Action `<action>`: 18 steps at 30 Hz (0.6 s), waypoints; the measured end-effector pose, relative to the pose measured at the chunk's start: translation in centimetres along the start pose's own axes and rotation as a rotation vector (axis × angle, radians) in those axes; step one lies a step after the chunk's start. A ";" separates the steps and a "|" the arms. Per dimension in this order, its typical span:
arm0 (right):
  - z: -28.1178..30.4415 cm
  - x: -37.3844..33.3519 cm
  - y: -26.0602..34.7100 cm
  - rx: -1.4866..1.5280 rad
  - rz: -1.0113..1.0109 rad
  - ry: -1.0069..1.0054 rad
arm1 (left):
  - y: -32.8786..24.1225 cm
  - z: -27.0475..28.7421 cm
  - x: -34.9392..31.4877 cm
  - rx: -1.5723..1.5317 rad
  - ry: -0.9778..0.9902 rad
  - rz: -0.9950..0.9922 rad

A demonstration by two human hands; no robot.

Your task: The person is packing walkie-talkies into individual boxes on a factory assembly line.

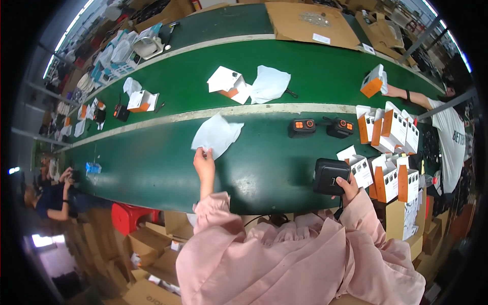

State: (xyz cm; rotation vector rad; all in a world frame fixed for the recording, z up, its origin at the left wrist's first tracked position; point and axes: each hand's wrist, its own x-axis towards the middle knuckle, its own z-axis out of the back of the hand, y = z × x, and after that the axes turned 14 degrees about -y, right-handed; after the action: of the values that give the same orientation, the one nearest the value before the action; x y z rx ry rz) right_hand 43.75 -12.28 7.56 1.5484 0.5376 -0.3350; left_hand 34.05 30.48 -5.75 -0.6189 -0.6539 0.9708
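Observation:
My left hand (204, 166) pinches the lower edge of a thin white pouch (217, 136) over the green bench. In my right hand (348, 188) is a black, boxy device (328, 174) with rounded corners, its plain dark face toward me. Beyond it two similar black devices, one on the left (302, 128) and one on the right (339, 127), stand on the bench with orange parts showing. Just right of the held device is an open white-and-orange carton (360, 170). Whether the pouch has anything inside cannot be seen.
More open cartons (394, 127) crowd the bench's right end. A conveyor belt (183, 71) runs behind, carrying cartons and another white pouch (272, 84). At the far right a co-worker's hand (391, 90) touches a carton. A red stool (127, 217) and cardboard boxes stand below left.

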 end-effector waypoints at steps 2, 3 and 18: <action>0.9 -1.1 1.4 -0.091 0.181 0.103 | -6.9 3.9 -1.9 0.156 0.179 -0.547; 1.3 -1.2 2.6 -0.292 0.325 0.242 | -10.3 5.7 -2.8 0.206 0.522 -0.668; -4.7 -1.8 4.4 -1.404 0.662 0.914 | -19.7 8.7 -9.3 0.327 1.145 -1.325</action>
State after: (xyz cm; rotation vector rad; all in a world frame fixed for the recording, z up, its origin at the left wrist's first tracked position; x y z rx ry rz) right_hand 43.97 -7.76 12.54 0.3134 0.6637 1.1211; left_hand 34.38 15.36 12.20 -0.2400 0.2062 -0.5553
